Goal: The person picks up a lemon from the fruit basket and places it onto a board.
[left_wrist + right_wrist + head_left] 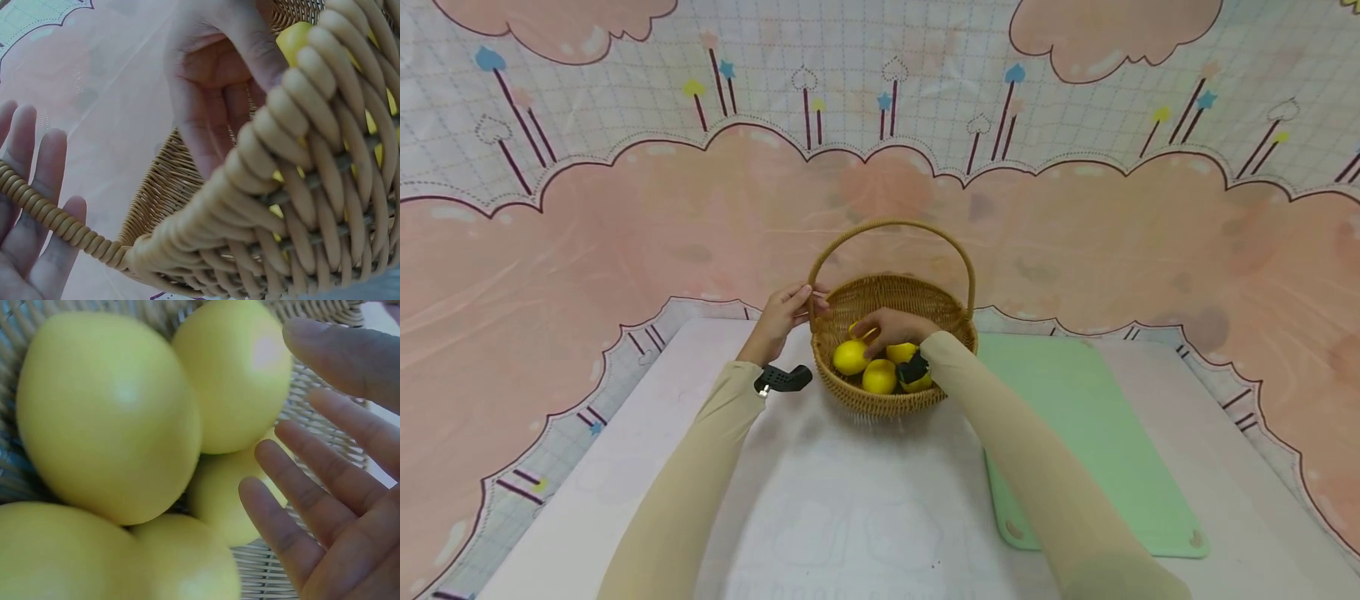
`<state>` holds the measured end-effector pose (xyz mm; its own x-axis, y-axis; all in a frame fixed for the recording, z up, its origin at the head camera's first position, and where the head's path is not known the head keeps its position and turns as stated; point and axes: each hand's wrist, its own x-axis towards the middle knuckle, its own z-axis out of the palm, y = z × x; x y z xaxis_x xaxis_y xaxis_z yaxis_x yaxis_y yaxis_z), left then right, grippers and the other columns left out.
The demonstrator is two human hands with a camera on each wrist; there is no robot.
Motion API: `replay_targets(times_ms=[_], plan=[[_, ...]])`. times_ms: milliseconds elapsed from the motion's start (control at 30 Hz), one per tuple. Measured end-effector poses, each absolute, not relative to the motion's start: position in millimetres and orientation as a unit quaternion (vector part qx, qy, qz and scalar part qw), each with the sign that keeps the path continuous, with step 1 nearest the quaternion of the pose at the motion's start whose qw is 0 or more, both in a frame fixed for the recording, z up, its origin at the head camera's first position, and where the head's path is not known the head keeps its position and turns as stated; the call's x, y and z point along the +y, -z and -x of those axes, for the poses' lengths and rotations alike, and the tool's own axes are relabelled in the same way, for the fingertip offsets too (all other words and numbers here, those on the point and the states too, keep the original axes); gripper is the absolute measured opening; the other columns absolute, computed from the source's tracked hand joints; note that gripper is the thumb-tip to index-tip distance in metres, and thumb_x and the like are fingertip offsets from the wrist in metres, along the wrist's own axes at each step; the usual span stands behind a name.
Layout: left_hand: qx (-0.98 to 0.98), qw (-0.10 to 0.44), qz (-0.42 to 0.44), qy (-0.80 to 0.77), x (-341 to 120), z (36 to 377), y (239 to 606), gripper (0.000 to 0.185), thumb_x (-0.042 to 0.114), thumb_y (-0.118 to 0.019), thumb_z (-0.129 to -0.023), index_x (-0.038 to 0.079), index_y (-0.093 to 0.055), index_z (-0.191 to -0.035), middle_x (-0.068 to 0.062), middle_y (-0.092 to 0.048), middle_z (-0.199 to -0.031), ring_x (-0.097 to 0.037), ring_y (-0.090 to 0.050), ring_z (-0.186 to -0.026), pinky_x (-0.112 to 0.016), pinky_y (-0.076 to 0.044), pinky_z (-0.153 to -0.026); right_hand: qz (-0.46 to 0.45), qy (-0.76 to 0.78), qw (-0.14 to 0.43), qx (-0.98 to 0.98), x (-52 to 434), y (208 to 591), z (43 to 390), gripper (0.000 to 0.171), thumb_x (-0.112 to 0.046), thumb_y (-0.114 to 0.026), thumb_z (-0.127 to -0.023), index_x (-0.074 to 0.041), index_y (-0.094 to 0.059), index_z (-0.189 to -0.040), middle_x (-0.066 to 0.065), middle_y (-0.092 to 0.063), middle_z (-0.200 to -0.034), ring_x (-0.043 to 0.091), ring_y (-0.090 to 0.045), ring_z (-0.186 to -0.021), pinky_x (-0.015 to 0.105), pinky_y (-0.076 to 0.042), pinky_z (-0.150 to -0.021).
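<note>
A wicker basket (pixel 883 406) with a tall arched handle stands on the white table, several lemons (pixel 850 357) lying inside it. At the left foot of the handle (pixel 817 283), my left hand (pixel 782 317) holds the wicker between thumb and fingers. The left wrist view shows the handle crossing that hand's fingers (pixel 53 162). My right hand (pixel 895 326) reaches into the basket over the fruit. Seen in the right wrist view, its fingers are spread and loosely extended beside the lemons (pixel 109 419), gripping none. Whether a fingertip touches one I cannot tell.
A pale green cutting board (pixel 1075 417) lies on the table to the right of the basket, partly under the right forearm. Behind the table (pixel 820 500) hangs a pink patterned cloth (pixel 700 225). Dark camera mounts sit on both wrists.
</note>
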<state>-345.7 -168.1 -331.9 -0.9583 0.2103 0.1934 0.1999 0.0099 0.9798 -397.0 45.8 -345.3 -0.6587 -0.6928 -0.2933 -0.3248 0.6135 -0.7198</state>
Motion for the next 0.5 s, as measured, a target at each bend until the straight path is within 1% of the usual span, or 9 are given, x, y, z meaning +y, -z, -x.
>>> replay_targets(times_ms=[100,333,400,500], plan=[[0.709,0.003,-0.146,-0.69,-171.0,352.1,336.7,0.034,0.023,-0.035,-0.103,-0.002,-0.054,-0.115,0.012,-0.066,-0.079,-0.004,-0.064,-0.083,-0.019,-0.048,-0.084,0.294,0.321,0.288,0.853,42.0,341.2,398.9,0.053,-0.006,-0.063,-0.089,-0.002,-0.044,-0.138,0.016,-0.045,-0.143,0.03,-0.046,-0.13,0.035,-0.044,-0.104],[0.711,-0.007,-0.163,-0.685,-171.4,353.5,339.8,0.036,0.029,-0.038,-0.102,0.0,-0.055,-0.113,0.012,-0.066,-0.08,-0.004,-0.065,-0.083,-0.017,-0.05,-0.084,0.3,0.311,0.279,0.858,37.3,345.6,400.3,0.052,-0.007,-0.065,-0.088,-0.003,-0.047,-0.136,0.013,-0.047,-0.142,0.029,-0.046,-0.13,0.036,-0.042,-0.106],[0.71,-0.009,-0.166,-0.685,-171.6,352.7,340.7,0.037,0.029,-0.038,-0.102,-0.002,-0.055,-0.113,0.012,-0.066,-0.079,-0.003,-0.065,-0.082,-0.017,-0.05,-0.083,0.297,0.313,0.277,0.859,38.1,350.5,401.1,0.051,-0.007,-0.065,-0.087,-0.004,-0.049,-0.135,0.012,-0.048,-0.141,0.028,-0.047,-0.129,0.036,-0.042,-0.106],[0.706,-0.01,-0.167,-0.688,-172.8,351.9,342.4,0.042,0.027,-0.037,-0.102,-0.01,-0.05,-0.116,0.013,-0.066,-0.079,-0.003,-0.065,-0.082,-0.017,-0.051,-0.082,0.287,0.325,0.279,0.857,39.5,357.5,401.6,0.049,-0.005,-0.066,-0.086,-0.006,-0.051,-0.134,0.012,-0.05,-0.139,0.027,-0.049,-0.126,0.035,-0.043,-0.105]])
